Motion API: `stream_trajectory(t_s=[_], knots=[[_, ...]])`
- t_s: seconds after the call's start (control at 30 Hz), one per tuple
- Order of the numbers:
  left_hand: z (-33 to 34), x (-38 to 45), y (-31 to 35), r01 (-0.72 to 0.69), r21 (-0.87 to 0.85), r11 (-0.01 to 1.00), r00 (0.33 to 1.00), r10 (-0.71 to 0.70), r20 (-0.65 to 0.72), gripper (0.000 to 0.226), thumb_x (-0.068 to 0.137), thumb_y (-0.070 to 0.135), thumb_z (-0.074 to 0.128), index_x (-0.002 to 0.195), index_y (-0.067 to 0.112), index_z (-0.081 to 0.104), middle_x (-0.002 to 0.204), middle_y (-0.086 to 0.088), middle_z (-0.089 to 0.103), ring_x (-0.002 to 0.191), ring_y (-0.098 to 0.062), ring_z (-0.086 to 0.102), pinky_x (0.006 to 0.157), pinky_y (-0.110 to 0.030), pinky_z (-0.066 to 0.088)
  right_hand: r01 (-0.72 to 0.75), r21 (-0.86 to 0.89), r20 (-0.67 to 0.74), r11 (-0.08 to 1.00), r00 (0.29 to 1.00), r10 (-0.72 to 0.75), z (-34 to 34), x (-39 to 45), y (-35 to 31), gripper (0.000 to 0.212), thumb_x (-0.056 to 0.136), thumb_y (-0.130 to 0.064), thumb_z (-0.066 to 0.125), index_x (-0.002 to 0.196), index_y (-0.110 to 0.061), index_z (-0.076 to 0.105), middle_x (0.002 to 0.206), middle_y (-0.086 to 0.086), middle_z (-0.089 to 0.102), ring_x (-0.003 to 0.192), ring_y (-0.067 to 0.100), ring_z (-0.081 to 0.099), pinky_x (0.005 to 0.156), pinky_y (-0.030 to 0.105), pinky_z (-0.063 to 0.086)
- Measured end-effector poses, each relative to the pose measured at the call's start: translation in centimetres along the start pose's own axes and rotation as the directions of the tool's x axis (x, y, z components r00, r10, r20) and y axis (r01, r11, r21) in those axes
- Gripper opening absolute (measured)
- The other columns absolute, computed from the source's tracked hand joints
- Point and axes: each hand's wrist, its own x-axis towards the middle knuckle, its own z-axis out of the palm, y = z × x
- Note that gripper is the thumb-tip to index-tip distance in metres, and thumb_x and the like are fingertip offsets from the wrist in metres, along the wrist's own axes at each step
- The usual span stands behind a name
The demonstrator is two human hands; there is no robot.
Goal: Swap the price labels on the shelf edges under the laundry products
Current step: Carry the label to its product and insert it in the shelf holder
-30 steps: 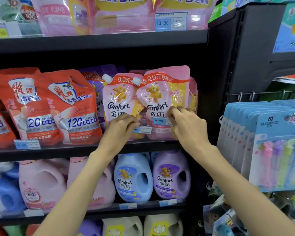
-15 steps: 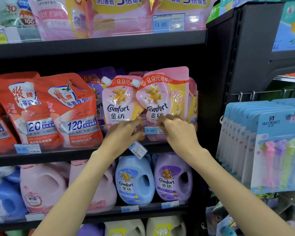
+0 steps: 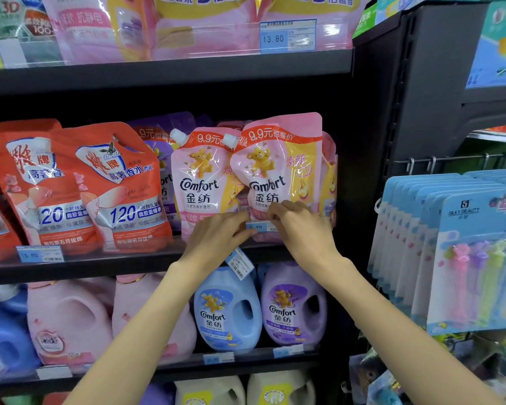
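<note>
**Two hands at one shelf-edge label, a second label held loose**

Head view. Two hands are shown at the front edge of the middle shelf (image 3: 129,260), below the pink Comfort softener pouches (image 3: 278,171). The 9.90 price label (image 3: 257,227) is pinched at its right end by the curled fingers of the right hand (image 3: 301,229) and met at its left end by the fingertips of the left hand (image 3: 216,238). A loose label (image 3: 239,263) with a barcode hangs tilted beneath the left hand, apparently tucked under its fingers, in front of the blue Comfort bottle (image 3: 228,308). The swap is judged to be midway: one label is out of the strip and one is being worked, and neither is yet seated in a new place. The 15.90 label (image 3: 40,254) under the orange pouches and the 13.80 label (image 3: 287,36) above appear untouched. Whether the 9.90 label is being pulled out or pushed in cannot be told; its right half is covered by fingers, and the lower-shelf labels are too blurred to read.
</note>
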Motion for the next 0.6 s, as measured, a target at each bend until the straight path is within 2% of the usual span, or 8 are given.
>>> stream_trajectory(t_s=[0.13,0.27,0.4,0.5,0.6], knots=[[0.4,0.1,-0.2,0.018,0.007,1.000,1.000,-0.018,0.004,0.015,0.096,0.034,0.056,0.095,0.019,0.057,0.064,0.009,0.040,0.063,-0.021,0.046,0.053,-0.033,0.033,-0.009,-0.039,-0.012,0.999,1.000,0.008,0.5,-0.1,0.3,0.015,0.084,-0.022,0.069,0.095,-0.022,0.059,0.087,-0.003,0.062,0.087,0.024,0.061,0.046,0.025,0.029],[0.6,0.1,-0.1,0.026,0.019,0.999,1.000,-0.026,-0.002,0.016,0.096,0.035,0.055,0.091,0.019,0.056,0.066,0.008,0.045,0.062,-0.021,0.046,0.054,-0.035,0.038,0.012,-0.015,0.007,1.000,1.000,-0.012,0.3,0.0,0.4,0.014,0.087,-0.024,0.066,0.098,-0.022,0.058,0.091,-0.003,0.061,0.093,0.024,0.058,0.048,0.028,0.034],[0.5,0.2,0.0,0.025,0.035,0.999,1.000,-0.025,0.010,0.016,0.096,0.035,0.056,0.088,0.021,0.055,0.066,0.008,0.042,0.062,-0.020,0.045,0.052,-0.033,0.033,0.012,-0.026,0.035,1.000,0.999,-0.011,0.3,-0.1,0.4,0.015,0.087,-0.021,0.066,0.099,-0.025,0.058,0.093,-0.005,0.062,0.096,0.022,0.057,0.048,0.028,0.036],[0.4,0.1,0.1,0.020,0.061,0.998,1.000,-0.021,0.015,0.020,0.096,0.035,0.056,0.082,0.026,0.045,0.069,0.007,0.044,0.064,-0.022,0.047,0.052,-0.033,0.032,0.004,-0.044,0.043,0.999,0.999,-0.002,0.2,0.0,0.3,0.020,0.085,-0.015,0.067,0.098,-0.027,0.058,0.091,-0.007,0.062,0.095,0.020,0.057,0.046,0.028,0.035],[0.3,0.0,0.2,0.033,0.066,0.997,0.999,-0.034,0.008,0.017,0.096,0.034,0.056,0.083,0.026,0.046,0.071,0.008,0.044,0.064,-0.020,0.043,0.053,-0.033,0.029,0.020,-0.002,0.077,1.000,0.997,-0.019,-0.4,0.0,0.1,0.021,0.086,-0.010,0.063,0.102,-0.022,0.059,0.095,-0.003,0.063,0.099,0.022,0.055,0.052,0.033,0.043]])
